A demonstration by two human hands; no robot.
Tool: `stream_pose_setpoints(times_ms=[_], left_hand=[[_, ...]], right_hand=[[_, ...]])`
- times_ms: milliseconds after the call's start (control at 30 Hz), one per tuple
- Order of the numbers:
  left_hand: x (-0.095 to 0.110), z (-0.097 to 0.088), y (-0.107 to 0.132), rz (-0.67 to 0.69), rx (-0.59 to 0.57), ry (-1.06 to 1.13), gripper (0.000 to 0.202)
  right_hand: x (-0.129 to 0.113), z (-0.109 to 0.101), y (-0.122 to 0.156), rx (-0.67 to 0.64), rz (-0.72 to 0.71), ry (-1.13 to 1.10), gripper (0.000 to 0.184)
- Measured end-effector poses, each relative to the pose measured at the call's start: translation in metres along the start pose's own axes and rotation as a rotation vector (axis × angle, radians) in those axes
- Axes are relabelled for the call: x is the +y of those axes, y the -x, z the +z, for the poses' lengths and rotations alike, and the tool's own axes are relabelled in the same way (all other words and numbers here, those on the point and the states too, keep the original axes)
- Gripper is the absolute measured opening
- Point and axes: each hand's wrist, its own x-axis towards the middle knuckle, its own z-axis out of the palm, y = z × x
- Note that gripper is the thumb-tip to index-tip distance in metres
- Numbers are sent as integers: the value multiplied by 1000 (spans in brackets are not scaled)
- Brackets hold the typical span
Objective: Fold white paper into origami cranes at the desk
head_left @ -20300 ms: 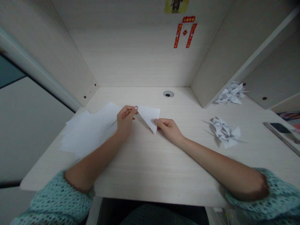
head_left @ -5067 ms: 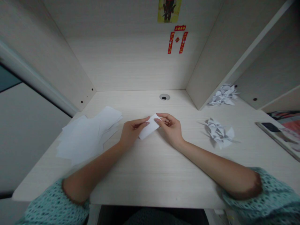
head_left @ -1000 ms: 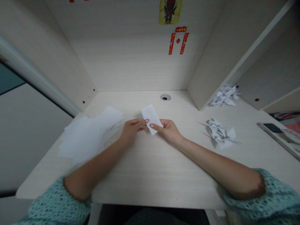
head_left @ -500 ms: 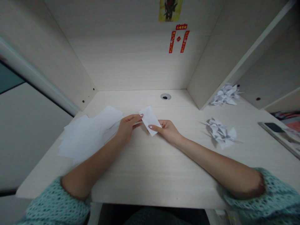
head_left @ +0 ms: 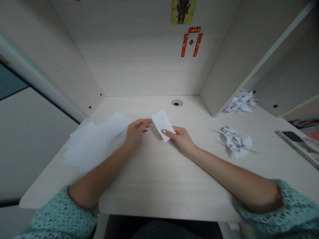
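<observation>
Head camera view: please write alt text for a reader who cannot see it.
The right hand pinches a folded white paper over a pale desk, with the left hand close beside it. Loose white sheets lie at the left, folded paper figures at the right.

One hole point(head_left: 176, 103) in the worktop point(head_left: 159, 179). One folded slip point(head_left: 163, 123) just in front of the hole; one pile of sheets point(head_left: 92, 144) left of it. Two heaps of folded paper right of it: near heap point(head_left: 235, 141), far heap point(head_left: 241, 101). One phone point(head_left: 295, 136) far right of it.
</observation>
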Motion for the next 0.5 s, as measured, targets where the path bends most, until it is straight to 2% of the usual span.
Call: stream_pose_setpoints(times_ms=[133,200,367,500], left_hand=[[-8,8,8,82,-127,-96,37],[-9,9,9,102,-139,-131,35],[-8,7,8,126,-90,-130,32],[-3,5,5,79,-43,-60,30]], right_hand=[[0,1,-1,25,-32,-4,34],[0,2,0,20,-31,-4,34],[-2,2,1,-19,-4,20,34],[-1,2,0,-52,2,32,32]])
